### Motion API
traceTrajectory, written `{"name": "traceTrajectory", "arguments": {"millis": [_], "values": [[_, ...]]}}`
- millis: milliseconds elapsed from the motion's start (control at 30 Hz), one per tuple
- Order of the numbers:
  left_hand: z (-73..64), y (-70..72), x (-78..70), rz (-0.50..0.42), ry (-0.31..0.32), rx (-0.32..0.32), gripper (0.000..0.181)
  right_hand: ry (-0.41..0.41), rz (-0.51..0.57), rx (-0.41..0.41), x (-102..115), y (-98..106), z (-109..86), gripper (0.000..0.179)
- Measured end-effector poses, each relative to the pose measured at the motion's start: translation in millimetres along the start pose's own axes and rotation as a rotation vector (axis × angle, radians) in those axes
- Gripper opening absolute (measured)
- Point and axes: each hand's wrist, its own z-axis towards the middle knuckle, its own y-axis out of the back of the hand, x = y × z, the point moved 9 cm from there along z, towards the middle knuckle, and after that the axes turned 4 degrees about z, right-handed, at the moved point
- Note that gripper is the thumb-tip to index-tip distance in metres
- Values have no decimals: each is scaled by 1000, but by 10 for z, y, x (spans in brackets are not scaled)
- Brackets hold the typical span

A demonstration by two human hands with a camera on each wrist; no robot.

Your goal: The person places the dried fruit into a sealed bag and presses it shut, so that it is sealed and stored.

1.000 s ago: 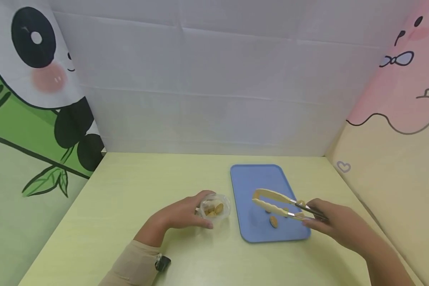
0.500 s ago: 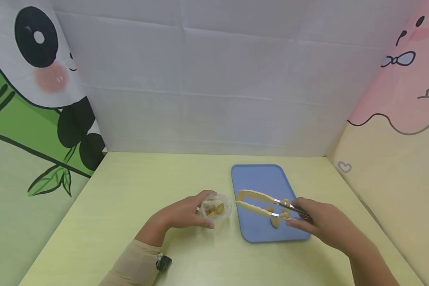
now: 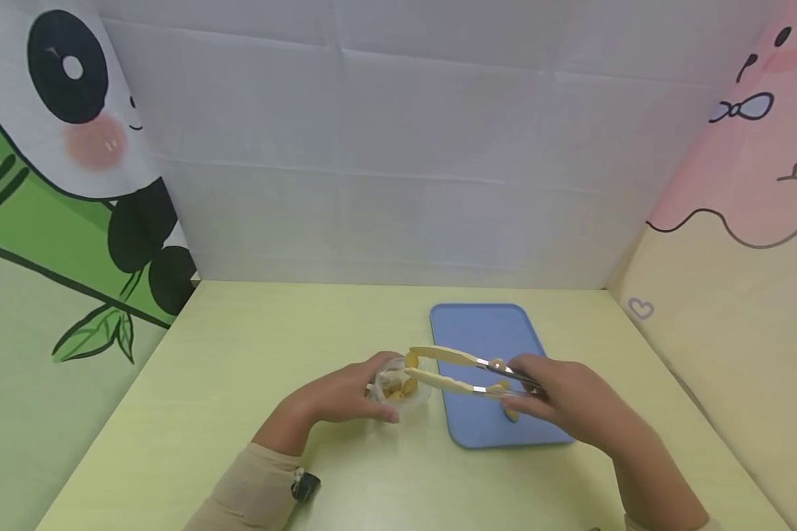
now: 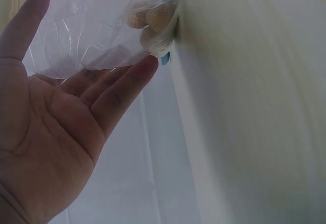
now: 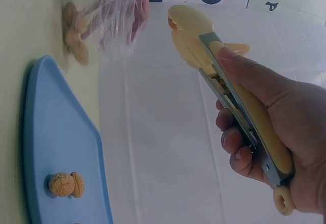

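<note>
My left hand [image 3: 332, 392] curves round a clear plastic bag [image 5: 119, 23] that stands on the table with its mouth up. Several walnuts [image 4: 160, 18] lie at the bottom of the bag. In the head view my right hand [image 3: 567, 394] grips kitchen tongs [image 3: 448, 357] with cream tips and metal arms. One walnut [image 3: 411, 361] sits between the tips, which are over the bag's mouth. The right wrist view shows the tongs pointing away from my palm, most of that walnut hidden by the upper tip. Walnuts [image 5: 62, 185] also rest on the blue tray.
The blue tray [image 3: 481, 436] lies flat to the right of the bag, partly under the tongs and right hand. Around it spreads the pale yellow tabletop [image 3: 292, 317]. A white sheet [image 3: 372, 221] stands at the back, with printed panels at both sides.
My right hand has carried the tongs leftward from above the tray to the bag's mouth, and the walnut between the tips now shows. My left hand and the bag have stayed in place.
</note>
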Motion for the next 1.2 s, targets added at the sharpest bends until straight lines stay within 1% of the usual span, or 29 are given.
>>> {"name": "traceTrajectory", "arguments": {"millis": [67, 133, 300, 433, 600, 867, 1000, 1200], "values": [[7, 3, -6, -4, -4, 0, 86, 1, 1, 10, 4, -18, 25, 25], [11, 8, -15, -7, -5, 1, 86, -16, 18, 31, -11, -45, 44, 30], [15, 17, -28, 7, -6, -4, 86, -93, 93, 77, -70, -83, 50, 44], [17, 16, -20, 10, -2, -4, 87, -129, 132, 80, -119, -78, 18, 50], [10, 16, -1, 12, 7, 1, 89, -162, 132, 58, -202, -53, -42, 56], [-18, 8, 1, -6, 4, 7, 89, -209, 122, 51, -353, -10, -158, 49], [-23, 2, -1, -20, 0, 11, 89, -236, 122, 54, -446, -3, -244, 49], [-24, -1, 10, -7, 8, 10, 89, -265, 99, 59, -573, 20, -373, 52]]}}
